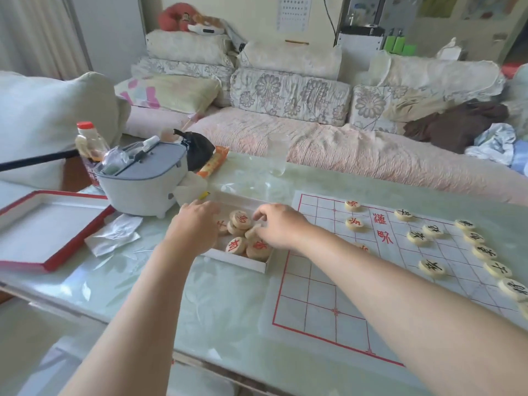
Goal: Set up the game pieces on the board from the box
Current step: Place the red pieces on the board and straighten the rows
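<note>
A shallow white box (238, 260) left of the board holds several round wooden pieces with red characters (240, 219). My left hand (195, 224) rests over the box's left side, fingers curled down among the pieces; what it holds is hidden. My right hand (278, 225) reaches in from the right and pinches one wooden piece (253, 230) on its edge. The paper board (323, 287) with red grid lines lies to the right. Black-character pieces (432, 267) stand along its far right side, and red-character pieces (354, 223) near its top middle.
The red-edged box lid (43, 230) lies at the left beside crumpled white paper (114, 234). A grey-white basket (145, 178) of bottles stands behind the box. A clear glass (277, 155) stands near the table's far edge, with a sofa (314, 144) beyond.
</note>
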{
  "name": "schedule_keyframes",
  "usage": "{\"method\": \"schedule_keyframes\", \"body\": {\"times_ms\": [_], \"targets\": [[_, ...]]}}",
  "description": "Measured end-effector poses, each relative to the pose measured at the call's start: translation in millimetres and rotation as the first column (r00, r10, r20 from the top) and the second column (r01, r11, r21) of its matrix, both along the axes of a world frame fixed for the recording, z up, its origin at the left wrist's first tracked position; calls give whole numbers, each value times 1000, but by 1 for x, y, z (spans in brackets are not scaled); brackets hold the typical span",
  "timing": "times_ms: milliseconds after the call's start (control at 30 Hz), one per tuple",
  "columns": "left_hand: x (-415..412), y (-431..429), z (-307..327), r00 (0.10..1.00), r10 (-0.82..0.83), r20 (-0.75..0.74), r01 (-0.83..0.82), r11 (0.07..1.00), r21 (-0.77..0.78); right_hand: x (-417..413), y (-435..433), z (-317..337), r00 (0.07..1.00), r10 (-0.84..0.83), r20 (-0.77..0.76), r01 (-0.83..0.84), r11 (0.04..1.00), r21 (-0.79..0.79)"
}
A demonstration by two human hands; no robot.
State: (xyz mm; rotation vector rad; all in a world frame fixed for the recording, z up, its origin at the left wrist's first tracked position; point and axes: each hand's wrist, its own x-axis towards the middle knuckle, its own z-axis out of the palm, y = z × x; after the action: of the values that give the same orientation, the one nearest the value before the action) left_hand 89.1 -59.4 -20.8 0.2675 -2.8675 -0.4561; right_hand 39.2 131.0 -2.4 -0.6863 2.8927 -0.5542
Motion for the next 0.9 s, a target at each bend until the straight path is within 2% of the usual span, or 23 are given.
{"method": "schedule_keyframes", "body": {"times_ms": [100,233,400,533,767,900], "targets": [[3,-20,-4,992,53,116,-46,997,-62,-13,-16,-3,998,-2,57,-7,987,158],[2,-29,-11,978,62,199,-57,998,-32,-28,-24,-8,993,-12,119,-9,985,173],[-2,-27,-12,971,121,205,-126,992,15,-34,-21,-8,986,-9,167,-11,993,121],[-4,-20,-12,969,140,203,-151,988,37,-35,-22,-9,991,-7,131,-8,994,111],[-4,-15,-12,976,-1,216,-54,967,247,-35,-16,-16,979,-17,204,34,996,-80],[-5,-16,-11,988,1,156,-37,973,227,-38,-11,-20,989,14,145,11,985,-170]]}}
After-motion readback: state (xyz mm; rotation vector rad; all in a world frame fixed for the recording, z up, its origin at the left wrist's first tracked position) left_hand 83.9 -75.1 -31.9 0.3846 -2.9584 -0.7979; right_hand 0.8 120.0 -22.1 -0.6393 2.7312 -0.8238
